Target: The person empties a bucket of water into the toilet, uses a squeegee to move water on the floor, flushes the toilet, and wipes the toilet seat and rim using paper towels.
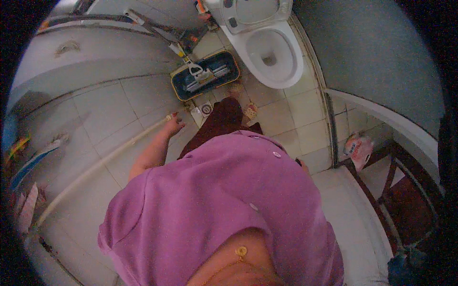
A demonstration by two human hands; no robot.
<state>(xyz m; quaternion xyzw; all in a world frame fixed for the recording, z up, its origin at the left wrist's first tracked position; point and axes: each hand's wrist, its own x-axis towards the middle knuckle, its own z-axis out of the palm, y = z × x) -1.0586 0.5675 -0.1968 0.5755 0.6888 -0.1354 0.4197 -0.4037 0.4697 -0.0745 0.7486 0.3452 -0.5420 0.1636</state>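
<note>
My left hand [174, 124] is at the left, its fingers apart, close to the end of a long pale pipe [134, 139] that runs along the tiled wall. Whether a fingertip touches the pipe is unclear. Mostly hidden by the pink-purple shirt, my right hand [304, 167] shows only a sliver at the right, with a small dark thing beside it that I cannot make out. Before me a flat mop [196, 69] rests with its head in a dark bucket [234, 59] with a yellow rim. A white toilet [293, 71] stands to the right of it, lid up.
A round floor drain [206, 109] lies by my legs. A raised threshold [334, 132] edges the floor at right. Beyond it are a plastic bag with red print [359, 148] and a dark red wooden frame [408, 211]. Brushes or cloths [34, 162] hang at the far left.
</note>
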